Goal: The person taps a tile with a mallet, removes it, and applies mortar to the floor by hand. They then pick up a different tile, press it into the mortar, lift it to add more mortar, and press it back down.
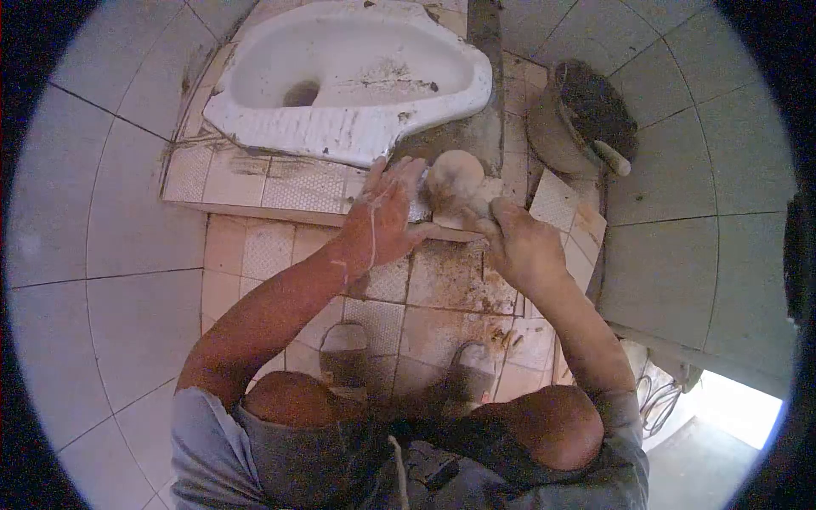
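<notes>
My right hand (529, 244) is closed around a dusty tool with a round, pale head, which looks like a rubber mallet (457, 174). Its head is over a small tile (449, 219) at the front edge of the raised step. Just left of it, my left hand (387, 208) lies with fingers stretched out along the step's edge, its thumb reaching toward the tile. White dust or paste streaks that hand and wrist. Behind the hands, a white squat toilet pan (340, 127) is set in the step, dirty with specks of mortar. Grey mortar (484, 127) shows beside the pan.
A bucket (557, 127) of dark mortar stands at the back right, a pale-handled tool (614, 159) leaning on its rim. Loose tiles (554, 202) lean near it. Tiled walls (68, 187) close in both sides. Brown debris (489, 293) lies on the tiled floor before my feet.
</notes>
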{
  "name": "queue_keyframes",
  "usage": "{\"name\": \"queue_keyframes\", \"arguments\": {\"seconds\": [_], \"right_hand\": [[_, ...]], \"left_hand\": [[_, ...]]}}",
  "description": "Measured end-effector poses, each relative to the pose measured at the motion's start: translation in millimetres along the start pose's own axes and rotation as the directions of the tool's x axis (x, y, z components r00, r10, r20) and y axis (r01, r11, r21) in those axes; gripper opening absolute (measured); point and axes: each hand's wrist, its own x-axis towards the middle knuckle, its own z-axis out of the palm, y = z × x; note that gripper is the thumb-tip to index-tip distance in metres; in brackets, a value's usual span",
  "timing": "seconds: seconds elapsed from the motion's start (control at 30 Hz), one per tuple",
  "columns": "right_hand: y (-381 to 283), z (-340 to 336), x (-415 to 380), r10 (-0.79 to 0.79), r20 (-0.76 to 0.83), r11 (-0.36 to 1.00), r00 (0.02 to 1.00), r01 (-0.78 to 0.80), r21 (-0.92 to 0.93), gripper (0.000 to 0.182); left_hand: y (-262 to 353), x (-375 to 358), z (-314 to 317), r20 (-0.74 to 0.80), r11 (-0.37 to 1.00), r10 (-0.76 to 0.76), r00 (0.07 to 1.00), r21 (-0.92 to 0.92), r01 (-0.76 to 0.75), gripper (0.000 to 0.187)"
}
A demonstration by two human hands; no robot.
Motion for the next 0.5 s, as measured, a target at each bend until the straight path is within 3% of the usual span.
{"name": "queue_keyframes", "arguments": {"seconds": [0.13,0.2,0.4,0.5], "right_hand": [[-0.1,-0.5,-4.0,-0.019,-0.033,0.999,0.999,0.020,0.041,0.024],[-0.5,-2.8,-7.5,0.015,-0.145,0.992,0.989,0.003,0.125,0.024],[2.0,9.6,-6.6,0.041,-0.054,0.999,0.998,-0.039,0.028,0.025],[0.1,5.3,-9.6,0.059,-0.077,0.996,0.995,-0.053,0.073,0.025]], "left_hand": [[-1.4,-1.9,1.5,-0.007,1.000,0.018,1.000,0.019,-0.018,0.090],[-1.7,-5.2,3.2,-0.031,0.999,0.032,0.999,0.026,-0.031,0.089],[-1.6,-2.3,-0.5,-0.009,0.987,0.097,0.995,0.132,-0.095,0.089],[-0.7,-4.1,-0.1,0.001,0.975,0.101,0.995,0.199,-0.099,0.088]]}}
